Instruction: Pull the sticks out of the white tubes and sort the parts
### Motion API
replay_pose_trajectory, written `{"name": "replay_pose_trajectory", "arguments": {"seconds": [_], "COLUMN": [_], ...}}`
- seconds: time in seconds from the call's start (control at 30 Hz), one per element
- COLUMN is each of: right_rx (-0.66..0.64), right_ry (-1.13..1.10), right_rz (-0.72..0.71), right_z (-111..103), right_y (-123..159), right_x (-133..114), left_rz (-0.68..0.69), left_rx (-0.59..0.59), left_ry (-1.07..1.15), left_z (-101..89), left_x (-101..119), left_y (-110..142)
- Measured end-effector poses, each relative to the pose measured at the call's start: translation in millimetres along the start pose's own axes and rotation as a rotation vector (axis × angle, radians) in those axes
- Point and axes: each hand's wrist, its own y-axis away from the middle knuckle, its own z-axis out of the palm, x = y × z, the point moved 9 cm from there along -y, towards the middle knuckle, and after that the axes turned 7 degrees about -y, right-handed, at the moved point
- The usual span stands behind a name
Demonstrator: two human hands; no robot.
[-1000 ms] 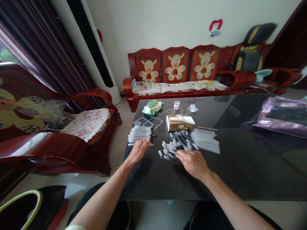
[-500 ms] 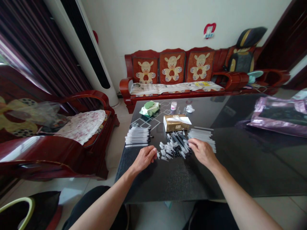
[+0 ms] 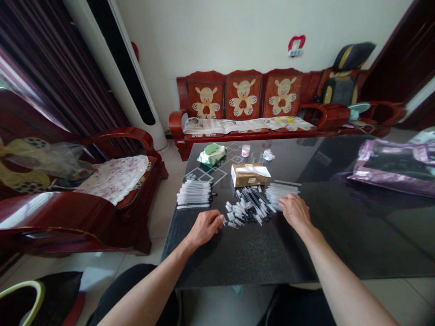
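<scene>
My left hand [image 3: 205,227] rests low over the table with its fingers curled, thumb and forefinger pinched at a small white cap at the near left of the pile. Over the near ends of a row of white translucent tubes [image 3: 282,188] is my right hand [image 3: 295,210], fingers bent down and bunched; they hide whatever is between them. Between the hands lies a heap of loose white caps [image 3: 239,209] and thin black-and-white sticks [image 3: 253,198]. Beyond my left hand, a neat stack of white sticks with black ends [image 3: 194,194] lies side by side.
A tissue box [image 3: 249,175] stands just behind the heap. Farther back are a green wipes pack [image 3: 212,155], a small white tub [image 3: 245,151] and a crumpled tissue [image 3: 268,155]. A purple-edged plastic bag [image 3: 394,167] lies at the right on the dark table [image 3: 244,258].
My left hand came right from the stacked sticks to the caps, then stayed there. My right hand moved away from the heap, rightward onto the white tubes. The view shifted slightly.
</scene>
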Motion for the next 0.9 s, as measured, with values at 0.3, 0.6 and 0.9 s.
{"name": "replay_pose_trajectory", "arguments": {"seconds": [0.3,0.6,0.9], "right_rx": [0.024,-0.148,-0.342], "right_ry": [-0.046,-0.759,-0.575], "right_rz": [0.003,-0.174,-0.175], "right_z": [-10,-20,-6], "right_y": [1,36,47], "right_x": [-7,-143,-159], "left_rz": [-0.018,0.001,0.099], "left_rx": [0.022,-0.044,-0.028], "left_ry": [0.026,0.029,-0.091], "left_z": [-1.2,16.0,12.5], "left_x": [-6,-2,14], "left_y": [0,0,2]}}
